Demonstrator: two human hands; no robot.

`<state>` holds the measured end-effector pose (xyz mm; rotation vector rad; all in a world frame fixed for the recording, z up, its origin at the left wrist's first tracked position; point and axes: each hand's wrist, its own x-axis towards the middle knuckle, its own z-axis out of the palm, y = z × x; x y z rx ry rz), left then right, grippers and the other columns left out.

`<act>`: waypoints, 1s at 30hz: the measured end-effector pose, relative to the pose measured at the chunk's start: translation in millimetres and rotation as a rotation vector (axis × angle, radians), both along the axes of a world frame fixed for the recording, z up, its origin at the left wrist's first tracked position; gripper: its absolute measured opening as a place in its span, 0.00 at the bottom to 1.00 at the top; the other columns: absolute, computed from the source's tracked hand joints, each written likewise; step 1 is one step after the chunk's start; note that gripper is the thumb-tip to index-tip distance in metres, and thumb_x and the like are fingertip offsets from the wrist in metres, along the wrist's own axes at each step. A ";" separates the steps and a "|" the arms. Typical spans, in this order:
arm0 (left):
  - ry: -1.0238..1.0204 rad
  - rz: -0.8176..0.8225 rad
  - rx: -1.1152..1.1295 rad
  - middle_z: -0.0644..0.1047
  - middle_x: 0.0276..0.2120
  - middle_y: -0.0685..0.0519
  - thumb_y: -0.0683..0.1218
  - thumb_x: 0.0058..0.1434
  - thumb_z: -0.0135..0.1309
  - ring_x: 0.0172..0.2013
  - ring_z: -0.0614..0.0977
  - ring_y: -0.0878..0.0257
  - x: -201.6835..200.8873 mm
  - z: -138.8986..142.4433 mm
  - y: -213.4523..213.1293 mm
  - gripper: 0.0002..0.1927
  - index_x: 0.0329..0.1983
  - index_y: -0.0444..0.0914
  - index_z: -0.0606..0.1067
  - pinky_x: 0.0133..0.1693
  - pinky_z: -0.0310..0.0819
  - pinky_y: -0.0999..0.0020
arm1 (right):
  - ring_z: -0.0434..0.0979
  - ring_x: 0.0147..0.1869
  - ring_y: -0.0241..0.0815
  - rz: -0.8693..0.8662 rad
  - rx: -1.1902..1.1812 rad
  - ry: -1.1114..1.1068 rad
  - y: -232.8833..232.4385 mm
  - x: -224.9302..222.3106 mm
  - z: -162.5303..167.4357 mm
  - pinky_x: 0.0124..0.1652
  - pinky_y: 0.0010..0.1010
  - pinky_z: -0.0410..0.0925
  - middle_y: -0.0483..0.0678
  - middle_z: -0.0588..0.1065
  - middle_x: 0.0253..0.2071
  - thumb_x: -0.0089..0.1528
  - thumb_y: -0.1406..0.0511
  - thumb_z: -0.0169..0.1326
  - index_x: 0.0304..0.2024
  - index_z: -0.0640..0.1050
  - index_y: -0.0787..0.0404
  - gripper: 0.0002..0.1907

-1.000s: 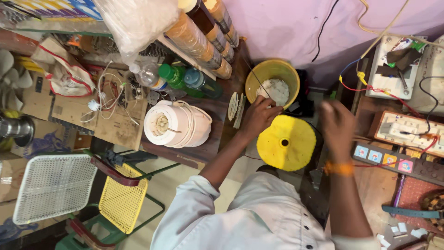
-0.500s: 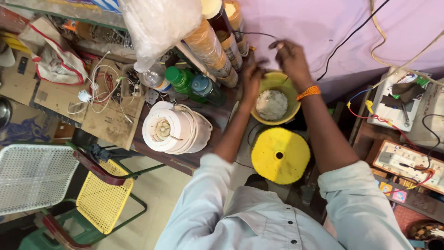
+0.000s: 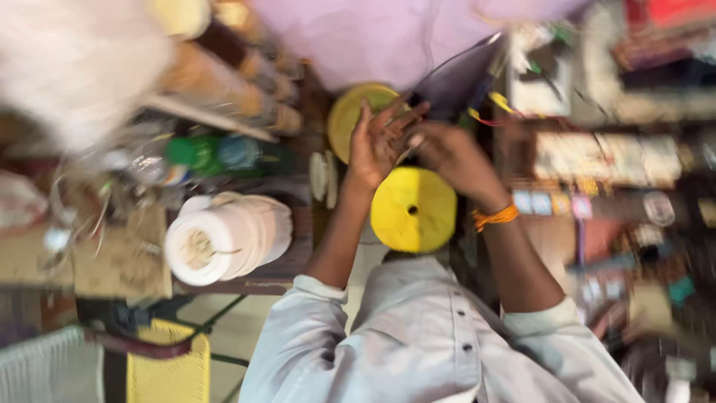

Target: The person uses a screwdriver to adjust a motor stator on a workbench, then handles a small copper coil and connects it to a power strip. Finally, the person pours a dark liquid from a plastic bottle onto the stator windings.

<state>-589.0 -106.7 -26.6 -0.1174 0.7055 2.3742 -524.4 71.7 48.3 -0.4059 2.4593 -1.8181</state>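
two hands meeting over a yellow bowl and yellow disc

i am looking down through a blurred head view. the left hand is showing its fingers spread, palm turned toward me, holding nothing i can make out. the right hand is curling just beside it, fingertips touching or nearly touching the left palm; i cannot tell whether it is pinching anything. an orange band is circling the right wrist. the yellow bowl is sitting behind the left hand, partly hidden by it. the yellow disc is lying just below both hands. a white spool is resting on the brown shelf, well left. a green bottle is lying farther back.
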 end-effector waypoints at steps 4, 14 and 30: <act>-0.173 -0.106 0.142 0.73 0.64 0.46 0.64 0.71 0.43 0.51 0.80 0.53 37.3 -9.6 14.2 0.34 0.72 0.40 0.64 0.50 0.75 0.62 | 0.78 0.36 0.38 0.046 -0.068 -0.193 -12.1 86.7 -10.7 0.38 0.31 0.73 0.50 0.77 0.35 0.71 0.65 0.47 0.47 0.77 0.66 0.11; 1.320 -0.474 -0.761 0.81 0.47 0.49 0.45 0.68 0.54 0.46 0.83 0.57 62.0 0.8 -17.8 0.12 0.52 0.36 0.79 0.44 0.78 0.63 | 0.80 0.42 0.45 -0.362 0.120 -0.319 40.5 280.2 -28.7 0.43 0.37 0.71 0.53 0.80 0.39 0.66 0.58 0.55 0.48 0.77 0.67 0.17; 2.094 -0.934 -1.299 0.71 0.46 0.45 0.48 0.60 0.56 0.50 0.75 0.46 75.5 -56.4 -68.4 0.08 0.37 0.39 0.80 0.43 0.74 0.49 | 0.78 0.46 0.48 -0.513 0.117 -0.711 -47.6 555.7 -162.5 0.48 0.37 0.72 0.52 0.81 0.37 0.63 0.59 0.53 0.39 0.80 0.63 0.14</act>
